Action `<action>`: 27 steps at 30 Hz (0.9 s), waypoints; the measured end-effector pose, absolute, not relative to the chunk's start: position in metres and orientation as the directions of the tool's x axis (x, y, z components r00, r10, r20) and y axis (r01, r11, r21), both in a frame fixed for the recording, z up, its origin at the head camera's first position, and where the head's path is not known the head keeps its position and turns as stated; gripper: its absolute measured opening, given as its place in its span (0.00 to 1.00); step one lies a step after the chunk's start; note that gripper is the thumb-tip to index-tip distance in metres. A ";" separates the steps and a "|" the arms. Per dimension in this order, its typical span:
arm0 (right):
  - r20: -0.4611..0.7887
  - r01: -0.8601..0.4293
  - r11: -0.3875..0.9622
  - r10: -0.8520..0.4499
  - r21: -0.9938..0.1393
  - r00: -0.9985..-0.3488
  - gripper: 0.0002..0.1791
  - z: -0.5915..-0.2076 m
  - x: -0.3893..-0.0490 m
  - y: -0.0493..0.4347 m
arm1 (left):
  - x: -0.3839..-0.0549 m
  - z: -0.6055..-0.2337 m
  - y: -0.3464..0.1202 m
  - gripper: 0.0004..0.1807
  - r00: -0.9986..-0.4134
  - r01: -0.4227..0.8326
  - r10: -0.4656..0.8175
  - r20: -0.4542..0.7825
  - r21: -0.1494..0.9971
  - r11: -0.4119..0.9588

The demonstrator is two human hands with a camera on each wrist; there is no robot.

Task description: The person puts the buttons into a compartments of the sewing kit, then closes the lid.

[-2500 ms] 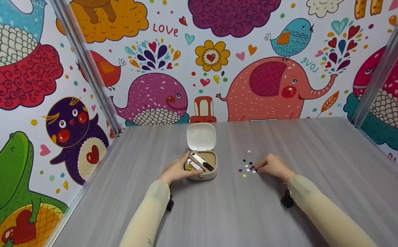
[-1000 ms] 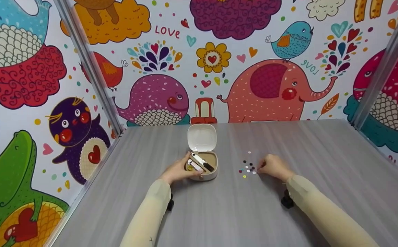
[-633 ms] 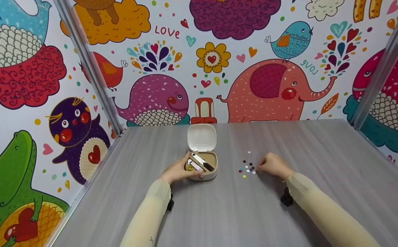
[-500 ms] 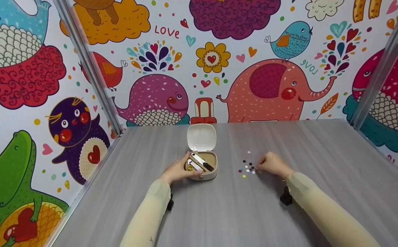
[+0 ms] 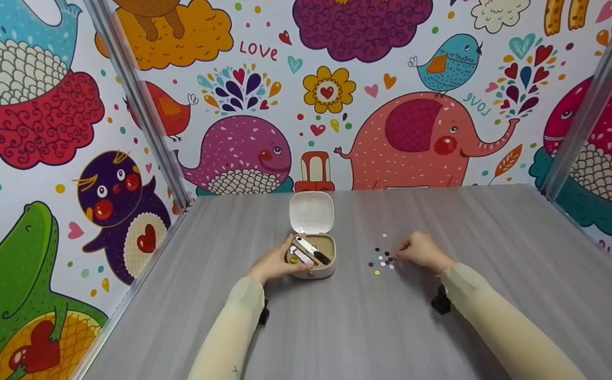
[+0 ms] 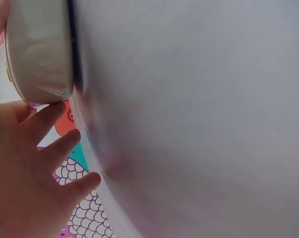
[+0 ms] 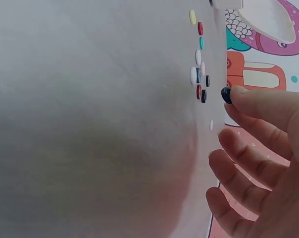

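Observation:
A small cream box [image 5: 328, 271] stands on the table with its white lid [image 5: 312, 212] tipped up behind. My left hand [image 5: 274, 262] grips the box at its left side, thumb along the front and fingers behind. Inside lie a slim white and black tool [image 5: 312, 249], a smaller white item and a yellowish round item [image 5: 293, 259]. My right hand [image 5: 423, 252] pinches a black button [image 7: 226, 95] between thumb and index finger, just off the table in the right wrist view; the other fingers are loosely bent. Left of it lie several scattered buttons, among them a yellow button [image 5: 377, 273].
The grey table [image 5: 337, 327] runs back to a wall [image 5: 264, 89] printed with cartoon animals. Metal posts [image 5: 142, 111] stand at the back corners. One pale button [image 5: 384, 235] lies apart, behind the other buttons.
My right hand was down at the right edge of the scattered buttons; it has risen slightly with the black button in its fingertips. My left hand keeps its grip on the box.

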State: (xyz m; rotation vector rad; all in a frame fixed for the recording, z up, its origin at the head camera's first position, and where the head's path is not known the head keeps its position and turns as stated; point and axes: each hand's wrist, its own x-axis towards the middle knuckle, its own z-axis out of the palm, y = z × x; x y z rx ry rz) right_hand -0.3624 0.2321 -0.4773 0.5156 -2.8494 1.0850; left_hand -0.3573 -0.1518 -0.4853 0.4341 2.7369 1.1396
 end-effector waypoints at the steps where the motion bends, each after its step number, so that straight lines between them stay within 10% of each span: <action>1: 0.147 -0.310 0.696 -0.285 -0.648 -0.947 0.04 -0.477 -0.362 0.231 | -0.357 -0.486 -0.152 0.62 -0.947 0.210 0.321 -0.022 0.713 0.669; 27: 0.081 -0.300 0.682 -0.335 -0.667 -0.939 0.05 -0.474 -0.371 0.187 | -0.358 -0.487 -0.151 0.63 -0.942 0.180 0.331 -0.054 0.753 0.633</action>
